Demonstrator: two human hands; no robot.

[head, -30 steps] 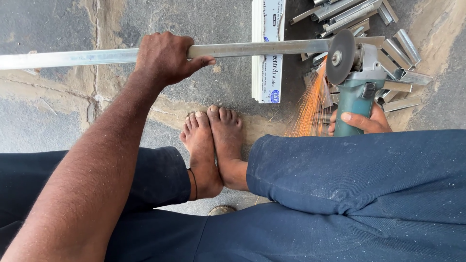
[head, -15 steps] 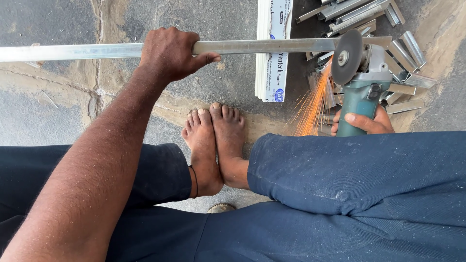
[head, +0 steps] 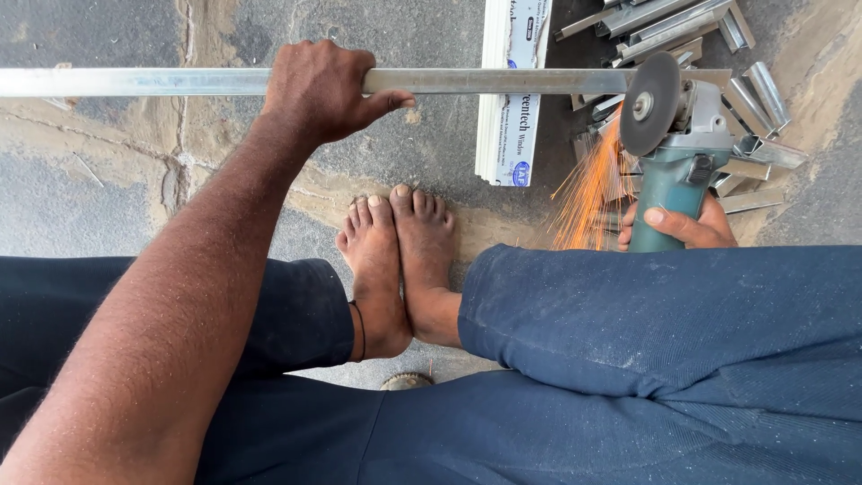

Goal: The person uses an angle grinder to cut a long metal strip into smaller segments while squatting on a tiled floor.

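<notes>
Your left hand (head: pixel 319 90) is clamped around the long metal bar (head: pixel 180 82), holding it level above the stone floor (head: pixel 108 207). Your right hand (head: pixel 682 224) grips the green body of the angle grinder (head: pixel 673 148), whose disc (head: pixel 649 103) bites into the bar near its right end, throwing orange sparks (head: pixel 588 193) downward. The bar looks only partly cut: the stub past the disc is not yet free. A heap of cut metal offcuts (head: pixel 718 54) lies just behind the grinder, beside a white wrapped profile (head: pixel 514 99). Your bare feet (head: pixel 400 260) sit together, near the sparks.
</notes>
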